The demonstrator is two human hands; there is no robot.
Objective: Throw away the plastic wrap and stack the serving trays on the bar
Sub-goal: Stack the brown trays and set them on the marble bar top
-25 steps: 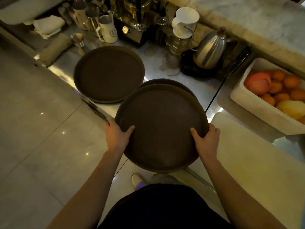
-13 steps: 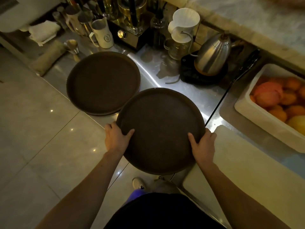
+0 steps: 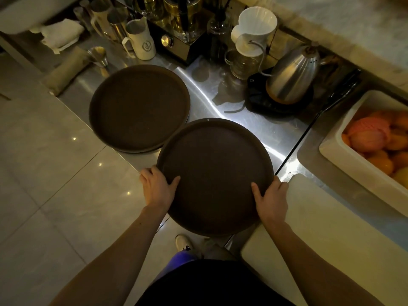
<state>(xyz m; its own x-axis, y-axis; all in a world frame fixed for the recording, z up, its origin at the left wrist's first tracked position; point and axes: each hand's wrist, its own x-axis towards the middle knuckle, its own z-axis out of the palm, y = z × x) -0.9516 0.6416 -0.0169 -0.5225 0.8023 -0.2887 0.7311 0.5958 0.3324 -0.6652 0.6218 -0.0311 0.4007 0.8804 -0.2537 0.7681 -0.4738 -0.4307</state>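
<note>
At the near edge of the steel surface [image 3: 254,120], a person holds a round dark serving tray [image 3: 215,175] by its rim, part of it overhanging the floor. A second tray [image 3: 139,107] of the same kind lies flat farther back along that edge to the left, its rim just beside the held one; it may sit on another tray, though that is hard to tell. A white bin of fruit [image 3: 344,155] stands at the right end, a steel kettle [image 3: 293,78] and a pour-over dripper [image 3: 254,27] toward the back. The left hand [image 3: 157,188] and the right hand [image 3: 272,199] are each closed on opposite sides of the near rim, thumbs on top, fingers [image 3: 145,173] curled under. The tray looks stiff and light, its face likely non-slip, so a two-sided rim hold should serve for lifting it onto its neighbour. No plastic wrap is visible.
</note>
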